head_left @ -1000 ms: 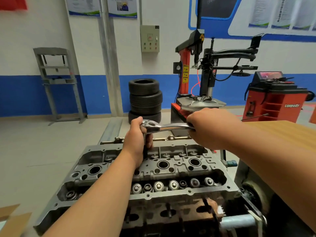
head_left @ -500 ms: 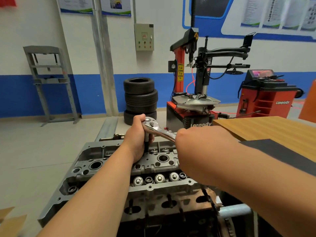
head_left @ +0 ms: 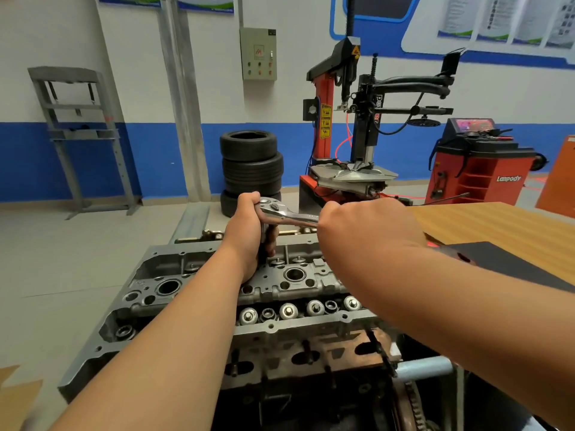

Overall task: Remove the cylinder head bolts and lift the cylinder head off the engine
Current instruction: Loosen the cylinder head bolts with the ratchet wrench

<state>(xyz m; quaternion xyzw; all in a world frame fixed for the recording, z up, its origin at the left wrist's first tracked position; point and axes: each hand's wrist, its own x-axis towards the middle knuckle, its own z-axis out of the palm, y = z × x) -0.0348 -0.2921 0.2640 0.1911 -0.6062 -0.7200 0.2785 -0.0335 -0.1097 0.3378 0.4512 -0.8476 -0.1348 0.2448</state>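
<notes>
**Steel wrench gripped in both hands over an engine's cylinder head**

Bright steel caught the light as a ratchet wrench [head_left: 287, 215] stood over a grey cylinder head [head_left: 217, 293], seen from the camera worn on the person's head. The left hand [head_left: 249, 234] was wrapped around the round top of the wrench and the dark shaft running down from it, fingers curled tight, the shaft reaching into the far side of the head. The right hand [head_left: 367, 234] was closed in a fist over the wrench's handle, which pointed to the right and disappeared into the palm. Both bare forearms crossed the lower part of the frame.

The cylinder head sat on the engine block [head_left: 311, 359], directly below the hands and in the middle of the picture, its open top showing round wells and a near row of shiny caps [head_left: 287, 311]. Whether a bolt sat under the tool could not be told.

A wooden tabletop [head_left: 497, 225] lay to the right, with a dark mat [head_left: 510, 265] on it. Behind, against a white and blue wall, stood a stack of tyres [head_left: 251, 169], a red and black tyre machine [head_left: 351, 135], a red cabinet [head_left: 479, 169] and a grey metal frame [head_left: 81, 132].
</notes>
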